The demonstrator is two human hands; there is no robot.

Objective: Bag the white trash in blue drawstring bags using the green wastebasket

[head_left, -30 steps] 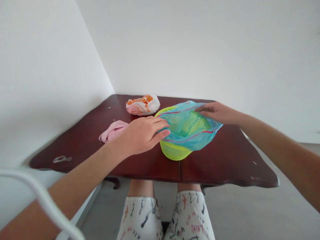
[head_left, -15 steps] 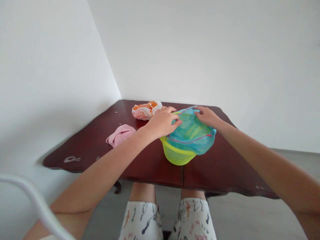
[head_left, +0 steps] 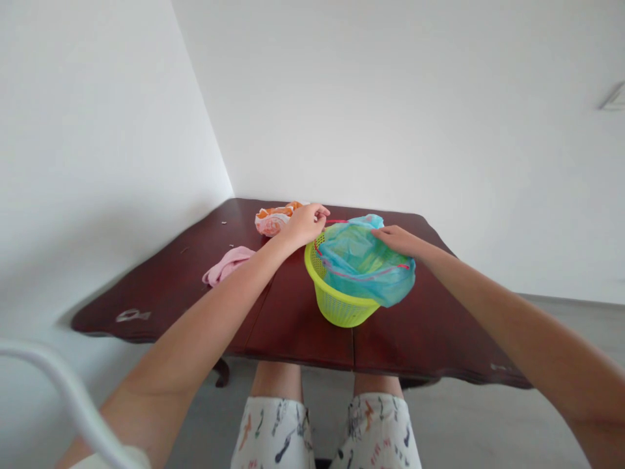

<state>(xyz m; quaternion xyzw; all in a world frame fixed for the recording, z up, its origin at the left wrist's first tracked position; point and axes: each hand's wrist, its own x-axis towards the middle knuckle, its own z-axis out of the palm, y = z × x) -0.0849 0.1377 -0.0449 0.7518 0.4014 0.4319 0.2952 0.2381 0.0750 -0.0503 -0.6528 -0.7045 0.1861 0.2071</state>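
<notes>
A yellow-green plastic basket [head_left: 342, 312] with a perforated wall stands on the table. A translucent blue drawstring garbage bag [head_left: 364, 280] lies inside it, folded over the front and right rim. The left side of the rim is uncovered. At the basket's far left, my left hand [head_left: 306, 223] is closed in a pinch on the bag's red drawstring [head_left: 336, 221], which stretches toward the bag's far edge. My right hand [head_left: 398, 240] is closed on the bag's far right edge, with its thumb and fingertips partly hidden by the film.
A dark red wooden table [head_left: 303, 332] meets the white walls at the back. An orange-and-white crumpled plastic bag [head_left: 271, 221] lies behind my left hand. A folded pink cloth [head_left: 228, 264] lies left of my forearm. A white curved tube [head_left: 63, 384] crosses the lower left.
My left hand has moved left and now pulls the red drawstring out from the bag. The bag has slid off the basket's left rim. My right hand has come slightly lower.
</notes>
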